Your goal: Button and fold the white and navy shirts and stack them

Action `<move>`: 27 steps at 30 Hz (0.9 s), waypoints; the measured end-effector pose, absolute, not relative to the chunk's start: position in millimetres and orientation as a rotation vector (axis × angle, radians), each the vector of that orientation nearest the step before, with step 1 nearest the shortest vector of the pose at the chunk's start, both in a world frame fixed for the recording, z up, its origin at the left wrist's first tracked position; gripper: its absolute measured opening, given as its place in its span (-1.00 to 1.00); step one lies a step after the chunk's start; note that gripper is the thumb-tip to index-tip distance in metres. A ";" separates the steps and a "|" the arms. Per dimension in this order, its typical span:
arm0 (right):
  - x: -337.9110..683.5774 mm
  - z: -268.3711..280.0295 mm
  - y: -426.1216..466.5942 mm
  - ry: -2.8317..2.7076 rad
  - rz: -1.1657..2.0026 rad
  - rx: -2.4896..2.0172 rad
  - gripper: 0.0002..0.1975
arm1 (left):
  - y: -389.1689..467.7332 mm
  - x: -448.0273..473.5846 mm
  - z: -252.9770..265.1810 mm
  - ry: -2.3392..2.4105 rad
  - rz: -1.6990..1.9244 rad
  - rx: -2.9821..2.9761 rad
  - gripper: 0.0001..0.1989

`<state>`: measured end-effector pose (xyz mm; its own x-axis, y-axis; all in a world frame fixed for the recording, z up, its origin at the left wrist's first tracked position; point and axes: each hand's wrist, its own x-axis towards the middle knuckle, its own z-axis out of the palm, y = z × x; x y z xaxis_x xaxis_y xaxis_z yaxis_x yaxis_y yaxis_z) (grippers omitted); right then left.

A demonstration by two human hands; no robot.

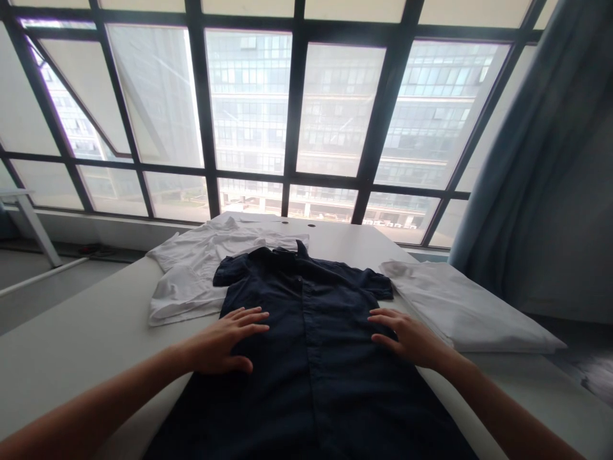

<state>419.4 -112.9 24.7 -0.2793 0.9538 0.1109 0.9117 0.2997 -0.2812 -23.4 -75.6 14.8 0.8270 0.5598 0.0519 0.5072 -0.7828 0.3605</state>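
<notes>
A dark navy short-sleeved shirt [306,345] lies front up and spread out, its collar at the far end and its hem running out of the bottom of the view. My left hand [227,342] rests over the shirt's left side, palm down with the fingers spread. Over the right side is my right hand [407,338], also palm down with its fingers stretched toward the button placket. Neither hand grips the cloth. The shirt looks mostly flat, with light creases.
The shirt lies on a white table [96,326]. Crumpled white garments [191,275] lie beyond it at the left, partly under its sleeve. A folded white cloth [469,306] lies at the right. Large windows stand behind, with a blue-grey curtain [517,160] at the right.
</notes>
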 end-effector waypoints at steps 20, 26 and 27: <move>453.9 -6.0 -85.4 -2.057 0.072 -1.721 -0.53 | -21.9 -68.7 1.9 1.193 0.520 2.693 -0.48; 475.9 -29.6 -64.8 -2.025 -0.018 -1.900 -0.50 | 19.8 -100.9 -24.0 1.576 0.596 2.641 -0.45; 475.0 -28.6 -65.1 -2.053 -0.046 -1.921 -0.51 | 20.2 -101.3 -23.4 1.595 0.584 2.644 -0.46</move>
<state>475.0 -65.1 -28.6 -0.0382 0.9654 0.2580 0.9759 0.0915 -0.1980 -101.3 20.2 -23.4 0.4159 0.8539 0.3128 0.8541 -0.4849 0.1881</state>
